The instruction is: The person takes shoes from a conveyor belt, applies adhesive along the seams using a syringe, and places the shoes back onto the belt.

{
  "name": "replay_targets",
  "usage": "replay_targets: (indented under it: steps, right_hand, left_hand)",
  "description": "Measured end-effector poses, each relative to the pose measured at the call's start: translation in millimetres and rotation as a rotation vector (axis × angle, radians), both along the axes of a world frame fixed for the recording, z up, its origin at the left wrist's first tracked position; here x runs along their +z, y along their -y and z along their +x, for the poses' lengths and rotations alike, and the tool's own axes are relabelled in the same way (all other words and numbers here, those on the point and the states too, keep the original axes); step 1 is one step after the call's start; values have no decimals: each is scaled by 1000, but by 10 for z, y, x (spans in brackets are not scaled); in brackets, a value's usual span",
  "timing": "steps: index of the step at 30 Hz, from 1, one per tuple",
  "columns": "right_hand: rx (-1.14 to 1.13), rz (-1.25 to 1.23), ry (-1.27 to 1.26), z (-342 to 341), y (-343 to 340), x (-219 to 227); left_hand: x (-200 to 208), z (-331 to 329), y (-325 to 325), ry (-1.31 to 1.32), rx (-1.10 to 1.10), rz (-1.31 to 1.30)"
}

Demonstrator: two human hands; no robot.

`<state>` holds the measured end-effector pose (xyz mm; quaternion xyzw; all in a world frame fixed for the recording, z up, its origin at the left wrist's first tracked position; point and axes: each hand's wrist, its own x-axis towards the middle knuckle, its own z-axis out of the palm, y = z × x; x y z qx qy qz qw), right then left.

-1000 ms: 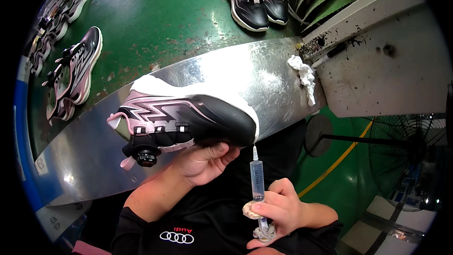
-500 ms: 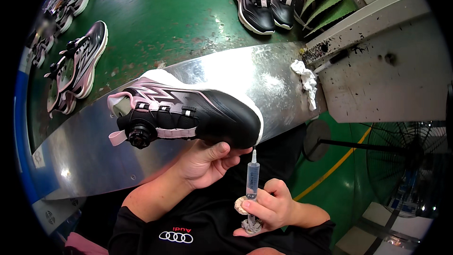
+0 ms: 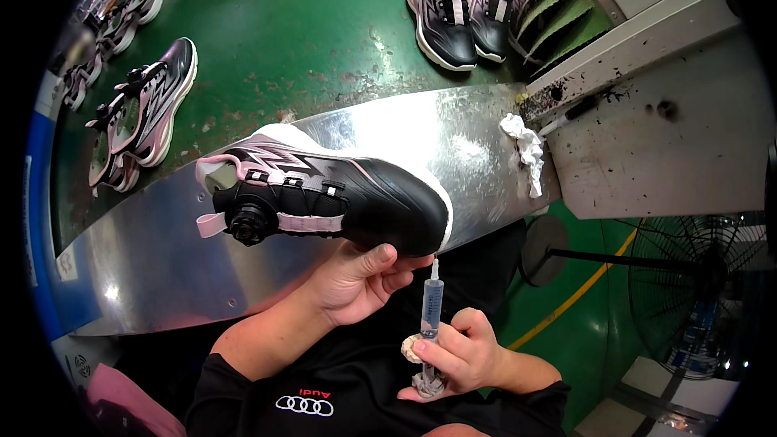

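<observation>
A black sneaker with pink trim, a white sole and a round dial lies tilted on its side, toe to the right. My left hand grips it from below near the toe; some of its fingers are hidden beneath the shoe. In my right hand is a clear syringe, held upright with a whitish wrapping around its flange and plunger end. The syringe's tip is at the edge of the sole by the toe; whether it touches, I cannot tell.
A metal plate spans the front of the green table. Similar sneakers stand at the left and far right. Crumpled white tissue and a marker lie by the grey panel. A black fan stands at right.
The view has shifted slightly, so the table and the other shoes appear a little lower and to the right. My hands keep the same hold on the sneaker and syringe.
</observation>
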<state>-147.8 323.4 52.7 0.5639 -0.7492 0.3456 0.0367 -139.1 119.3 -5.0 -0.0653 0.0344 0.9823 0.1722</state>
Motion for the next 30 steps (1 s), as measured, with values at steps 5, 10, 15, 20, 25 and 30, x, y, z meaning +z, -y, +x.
replay_targets:
  steps: [5,10,15,20,25,30]
  right_hand:
    - [-68,-309,-69,82,-76,-62]
    - [-127,-149,-101,-372,-163,-151]
    - [-234,-119,-44,-976,29,-601]
    - [-283,-155,84,-1195,195,-769]
    - [-368,-95,251,-1116,146,-819]
    - [-298,-57,79,-1139,284,-833]
  left_hand:
    - [-66,77,47,50,4,-18]
    - [-154,554,269,57,-124,-50]
    - [263,1231,545,386,141,-318]
    - [302,826,764,166,170,-655]
    - [142,-578,987,20,264,-770]
    - [-16,-1272,1072,153,218,-899]
